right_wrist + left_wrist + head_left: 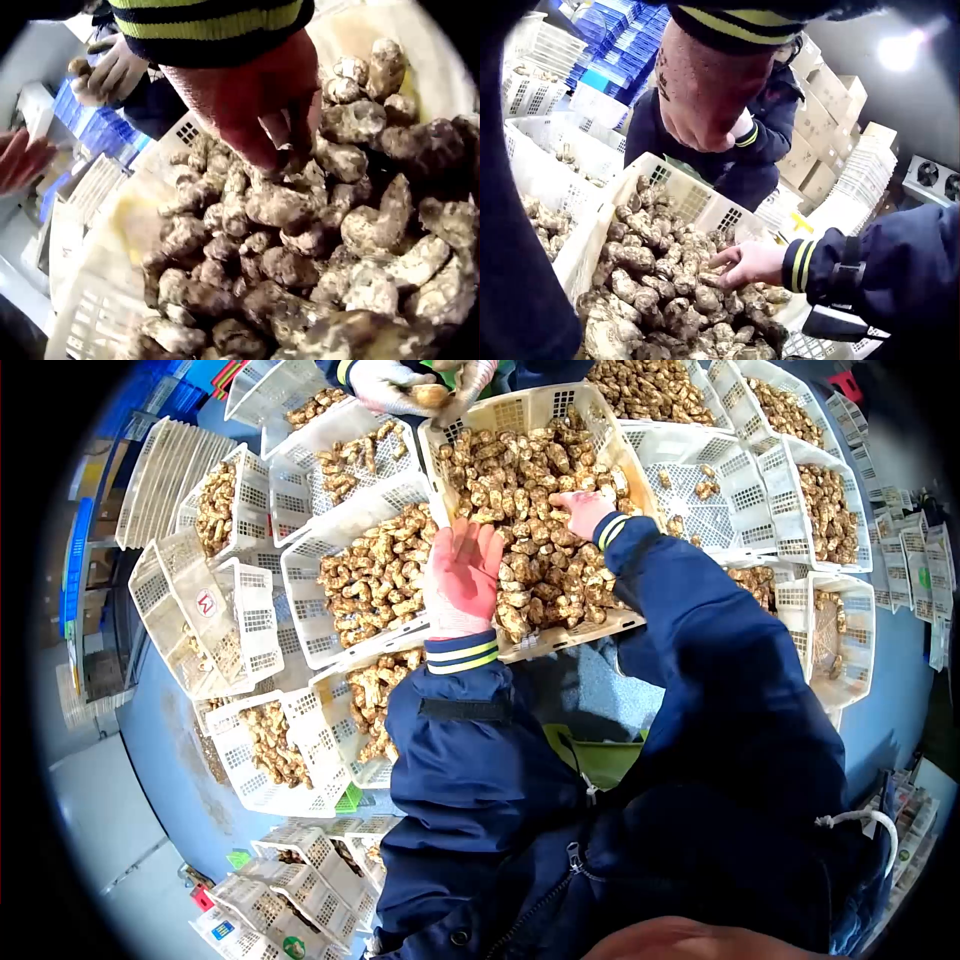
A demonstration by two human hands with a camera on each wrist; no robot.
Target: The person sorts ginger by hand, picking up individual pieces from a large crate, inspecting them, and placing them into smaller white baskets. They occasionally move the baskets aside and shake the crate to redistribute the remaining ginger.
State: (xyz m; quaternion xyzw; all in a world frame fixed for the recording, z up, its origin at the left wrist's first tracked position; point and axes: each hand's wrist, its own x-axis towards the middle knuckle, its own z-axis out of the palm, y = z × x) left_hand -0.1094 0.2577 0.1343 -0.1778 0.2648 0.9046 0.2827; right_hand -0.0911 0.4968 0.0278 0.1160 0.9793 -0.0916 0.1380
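Note:
Knobbly brown tubers [545, 565] [682, 262] [285, 266] fill a large cream crate [610, 430] [679, 176]. Over its left wall, my left hand [465, 575] [712, 94] [22, 161] is held palm up, empty, with relaxed fingers. My right hand [587, 512] [754, 264] [251, 105] reaches in from the right side. Its thumb and fingers are bent down among the tubers and pinch one near the top of the pile; the fingertips are partly hidden in the right wrist view.
White crates with tubers [375, 575] stand on both sides. Another person's gloved hands [400, 390] [112, 71] hold a tuber beyond the far edge. Stacked crates [170, 480] stand at the left; cardboard boxes [817, 112] are behind. A green container [600, 762] lies below the near edge.

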